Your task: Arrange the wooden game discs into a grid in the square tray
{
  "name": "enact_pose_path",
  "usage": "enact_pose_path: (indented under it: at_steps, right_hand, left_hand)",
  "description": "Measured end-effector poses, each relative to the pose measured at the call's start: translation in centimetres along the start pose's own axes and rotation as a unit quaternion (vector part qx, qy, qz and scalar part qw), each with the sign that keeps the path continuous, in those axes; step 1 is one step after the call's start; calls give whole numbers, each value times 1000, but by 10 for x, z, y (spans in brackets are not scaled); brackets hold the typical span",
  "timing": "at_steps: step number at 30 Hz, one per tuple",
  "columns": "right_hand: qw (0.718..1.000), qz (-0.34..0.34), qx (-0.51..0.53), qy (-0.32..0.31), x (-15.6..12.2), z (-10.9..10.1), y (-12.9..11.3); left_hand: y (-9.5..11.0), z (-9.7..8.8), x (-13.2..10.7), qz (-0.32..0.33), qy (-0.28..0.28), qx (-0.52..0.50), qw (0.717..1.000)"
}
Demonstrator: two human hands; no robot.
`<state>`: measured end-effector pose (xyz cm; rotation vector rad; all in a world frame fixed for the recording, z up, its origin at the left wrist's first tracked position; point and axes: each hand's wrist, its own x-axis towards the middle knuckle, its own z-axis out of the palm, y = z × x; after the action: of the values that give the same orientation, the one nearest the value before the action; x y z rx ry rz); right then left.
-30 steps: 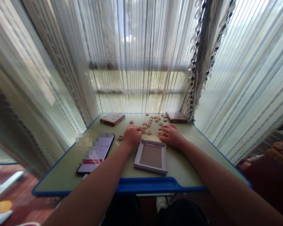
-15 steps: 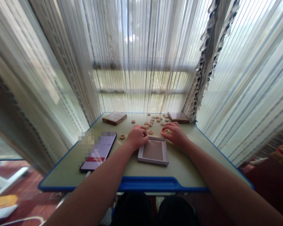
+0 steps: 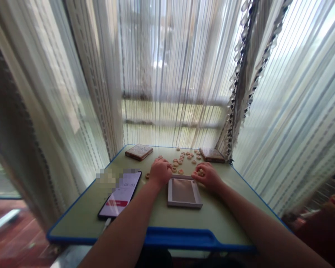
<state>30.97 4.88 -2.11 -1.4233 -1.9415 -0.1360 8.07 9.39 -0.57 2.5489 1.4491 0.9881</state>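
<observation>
Several round wooden game pieces [image 3: 180, 171] with coloured marks lie scattered over the far half of the table. My left hand [image 3: 161, 172] is curled at the far left corner of a shallow open box [image 3: 170, 197], its fingertips close to the nearest pieces; what they hold, if anything, is hidden. At the box's far right corner, my right hand [image 3: 210, 176] has its fingers closed around a few round pieces [image 3: 201, 172]. The bottom of the box is bare and brownish, inside pale walls.
A phone [image 3: 120, 195] with a cable plugged in lies to the left of my forearm. Two flat brown boxes, a left one [image 3: 139, 152] and a right one [image 3: 212, 155], rest at the far corners. The table [image 3: 223, 219] has a blue edge, with curtains [image 3: 173, 74] behind it.
The view has tilted up, so the table sits lower in it. My left hand has shifted off the box's rim towards the pieces. The right hand stays around its pieces.
</observation>
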Motion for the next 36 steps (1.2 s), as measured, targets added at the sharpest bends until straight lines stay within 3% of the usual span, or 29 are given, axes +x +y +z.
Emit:
enact_pose_path:
  at_steps: [10,15,22,28,36]
  right_hand:
    - [995,18,-20,91,0,-20,14]
    - [992,21,-29,120,1,-19,19]
    - [993,18,-37,110,0,-16,24]
    - [994,-5,-46,102,0,-18,17]
    - [992,-63,-67,86,2,-11,4]
  left_hand:
    - [2,6,-2,26,6,23,999]
    - [-1,9,0,63,11,4,998]
    - [3,9,-1,81,14,9,997]
    - [8,3,-3,48,87,41,994]
    - [3,6,-4,18,45,77,996]
